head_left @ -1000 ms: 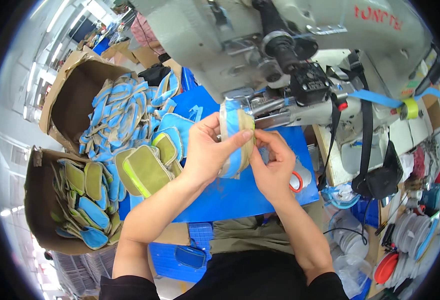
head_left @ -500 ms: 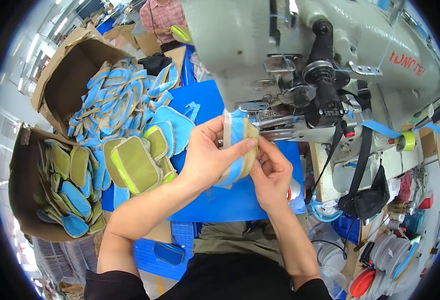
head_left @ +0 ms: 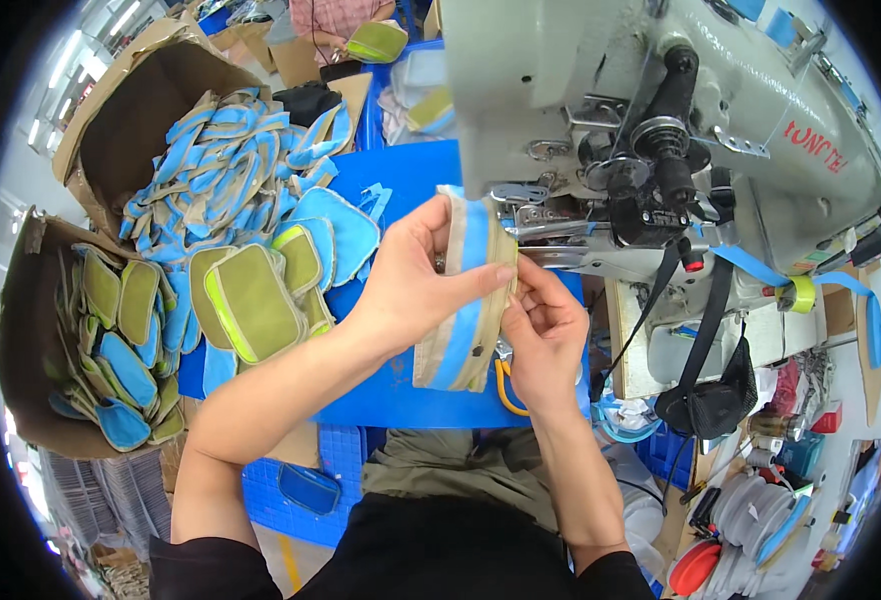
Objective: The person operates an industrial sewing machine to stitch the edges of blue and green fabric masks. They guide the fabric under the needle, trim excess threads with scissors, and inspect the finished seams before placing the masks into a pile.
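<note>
left hand (head_left: 416, 285): pinching the tan-and-blue fabric piece (head_left: 461, 290), fingers closed over its top edge
right hand (head_left: 546, 330): gripping its right edge, fingers curled
tip: keeping edges aligned, near the sewing machine (head_left: 661, 110)

A garment or bag sewing workshop, seen from above at one workstation. A large industrial sewing machine (head_left: 661, 130) occupies the far right, mounted over a blue table (head_left: 401, 390). At left, two open cardboard boxes (head_left: 31, 370) hold stacks of identical cut pieces in olive and blue, and a heap of sewn blue-and-tan fabric parts (head_left: 231, 180) lies beside them. A roll of yellow tape (head_left: 804, 294) and spools sit at right, with blue plastic crates (head_left: 291, 480) under the table. Repeated parts in bulk indicate production work.
</note>
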Motion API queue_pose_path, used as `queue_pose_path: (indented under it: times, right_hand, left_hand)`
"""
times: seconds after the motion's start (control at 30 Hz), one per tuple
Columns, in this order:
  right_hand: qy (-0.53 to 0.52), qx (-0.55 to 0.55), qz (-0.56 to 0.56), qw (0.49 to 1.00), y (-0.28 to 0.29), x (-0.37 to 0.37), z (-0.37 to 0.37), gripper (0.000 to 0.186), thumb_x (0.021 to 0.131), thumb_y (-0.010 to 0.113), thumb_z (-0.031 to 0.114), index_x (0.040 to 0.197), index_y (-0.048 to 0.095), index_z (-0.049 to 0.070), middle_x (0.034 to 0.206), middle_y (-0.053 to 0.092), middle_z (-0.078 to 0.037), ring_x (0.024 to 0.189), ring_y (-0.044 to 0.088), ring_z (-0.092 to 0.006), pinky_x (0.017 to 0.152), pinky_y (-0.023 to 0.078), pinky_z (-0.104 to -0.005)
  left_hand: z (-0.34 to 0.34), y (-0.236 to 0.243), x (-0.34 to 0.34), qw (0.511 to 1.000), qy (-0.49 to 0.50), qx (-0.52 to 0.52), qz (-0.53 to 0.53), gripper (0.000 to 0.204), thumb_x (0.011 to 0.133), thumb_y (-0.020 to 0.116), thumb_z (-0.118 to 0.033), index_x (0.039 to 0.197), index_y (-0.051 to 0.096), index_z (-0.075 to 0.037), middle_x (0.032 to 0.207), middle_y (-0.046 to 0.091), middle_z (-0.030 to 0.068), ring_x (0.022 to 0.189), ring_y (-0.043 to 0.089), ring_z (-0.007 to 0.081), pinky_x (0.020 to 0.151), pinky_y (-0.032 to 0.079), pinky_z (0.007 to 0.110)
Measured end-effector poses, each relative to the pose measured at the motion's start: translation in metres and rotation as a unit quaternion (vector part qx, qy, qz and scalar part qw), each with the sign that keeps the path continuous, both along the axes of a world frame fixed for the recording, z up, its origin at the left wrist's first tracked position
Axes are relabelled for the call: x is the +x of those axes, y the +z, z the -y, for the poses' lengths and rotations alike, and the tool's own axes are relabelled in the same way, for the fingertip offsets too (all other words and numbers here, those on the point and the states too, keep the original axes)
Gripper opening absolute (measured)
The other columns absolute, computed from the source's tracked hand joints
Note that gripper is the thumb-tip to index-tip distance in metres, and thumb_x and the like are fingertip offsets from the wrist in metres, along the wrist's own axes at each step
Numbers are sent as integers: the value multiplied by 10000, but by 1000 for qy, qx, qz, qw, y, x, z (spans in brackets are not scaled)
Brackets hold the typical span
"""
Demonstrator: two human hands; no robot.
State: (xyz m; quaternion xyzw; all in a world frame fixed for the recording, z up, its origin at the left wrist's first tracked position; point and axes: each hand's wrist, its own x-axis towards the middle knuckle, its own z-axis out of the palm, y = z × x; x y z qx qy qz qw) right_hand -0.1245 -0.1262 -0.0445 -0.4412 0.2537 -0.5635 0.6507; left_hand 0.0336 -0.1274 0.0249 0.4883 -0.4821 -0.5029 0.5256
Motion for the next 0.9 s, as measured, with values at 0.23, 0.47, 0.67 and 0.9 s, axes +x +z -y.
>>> queue_pose_path:
  times: [0.23, 0.47, 0.67, 0.9]
  right_hand:
    - [17, 11, 4, 1000, 1, -5, 1, 436, 946, 587, -119, 1380, 582, -70, 1255, 700, -136, 1111, 683, -142, 937, 540, -257]
    - [24, 26, -29, 999, 6, -11, 1, 405, 955, 591, -107, 1358, 606, -68, 1217, 717, -120, 1065, 694, -122, 895, 546, -242]
    - [23, 25, -33, 999, 13, -14, 1, 391, 957, 599, -97, 1345, 626, -55, 1108, 740, -86, 949, 692, -81, 819, 544, -220]
    - [18, 18, -50, 998, 2, -15, 1, 350, 992, 695, 66, 1318, 639, -51, 1075, 739, -68, 888, 683, -72, 780, 553, -222]
  left_hand:
    - [1, 2, -3, 1000, 14, 9, 15, 474, 831, 820, 8, 1232, 568, -10, 1108, 712, 85, 1003, 698, 144, 907, 572, 315]
    - [10, 2, -3, 1000, 21, 3, 0, 464, 830, 821, -6, 1215, 561, 0, 1073, 708, 78, 1006, 670, 125, 890, 554, 294]
    - [10, 8, -5, 1000, 9, 10, 4, 563, 810, 844, -7, 1280, 533, 0, 1139, 678, 76, 1035, 650, 128, 931, 538, 304]
    - [7, 2, -7, 999, 19, -27, 16, 551, 797, 854, -24, 1245, 534, -3, 1132, 664, 80, 1051, 629, 125, 930, 534, 310]
